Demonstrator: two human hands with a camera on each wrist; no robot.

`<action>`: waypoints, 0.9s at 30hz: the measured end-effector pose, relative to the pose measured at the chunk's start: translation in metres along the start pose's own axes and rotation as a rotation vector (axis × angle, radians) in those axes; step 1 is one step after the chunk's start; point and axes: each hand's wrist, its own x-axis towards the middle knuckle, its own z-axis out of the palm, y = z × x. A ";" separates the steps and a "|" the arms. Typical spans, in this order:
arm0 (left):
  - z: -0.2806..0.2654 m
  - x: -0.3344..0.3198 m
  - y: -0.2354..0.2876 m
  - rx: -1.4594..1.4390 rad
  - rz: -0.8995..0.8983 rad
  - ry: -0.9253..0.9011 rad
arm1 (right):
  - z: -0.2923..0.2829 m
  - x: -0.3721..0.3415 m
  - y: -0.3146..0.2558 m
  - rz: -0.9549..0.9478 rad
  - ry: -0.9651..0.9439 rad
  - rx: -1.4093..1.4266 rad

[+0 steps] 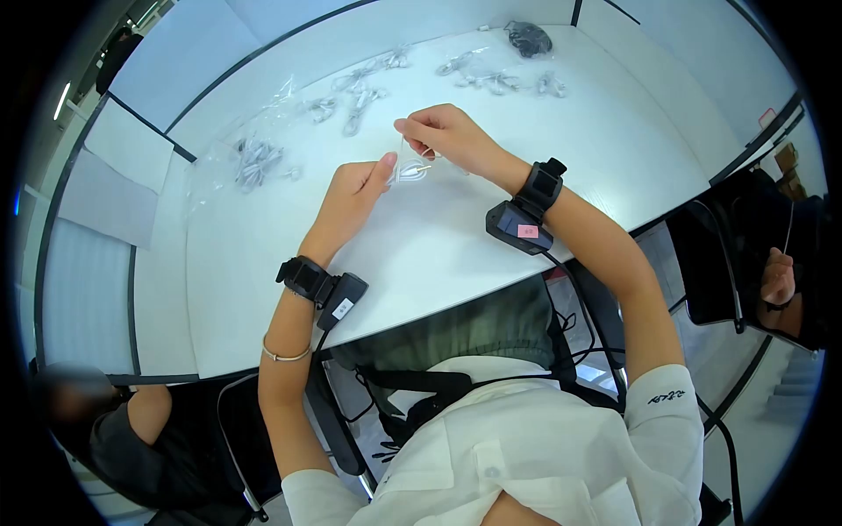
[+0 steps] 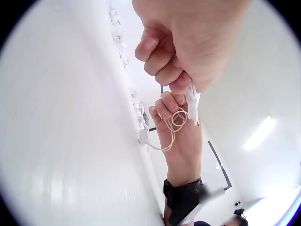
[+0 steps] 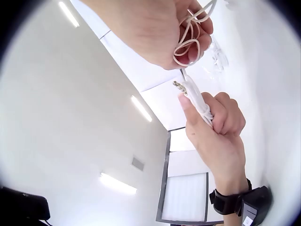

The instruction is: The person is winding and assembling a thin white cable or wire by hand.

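A white earphone cable (image 3: 197,99) with a gold jack plug (image 3: 179,87) is held between both hands over the white table (image 1: 438,263). My left hand (image 1: 351,197) pinches its folded bundle, the thumb lying along it near the plug and the other fingers curled. Just to the right and farther forward, my right hand (image 1: 456,140) holds thin loops of the same cable (image 2: 178,118) in its curled fingers. Part of the cable is hidden inside that hand. From the loops a strand runs to a small white end piece (image 2: 143,136) in the left wrist view.
Several bundled white cables (image 1: 256,162) lie at the left by clear plastic wrap (image 1: 206,188). More bundles (image 1: 358,110) lie farther back, others (image 1: 491,81) at the back right, near a dark bundle (image 1: 529,39). Panels wall the table. Other people sit at left and right.
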 end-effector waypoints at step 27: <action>-0.001 0.002 -0.001 0.207 0.222 0.436 | 0.022 -0.013 -0.006 0.060 -0.473 0.161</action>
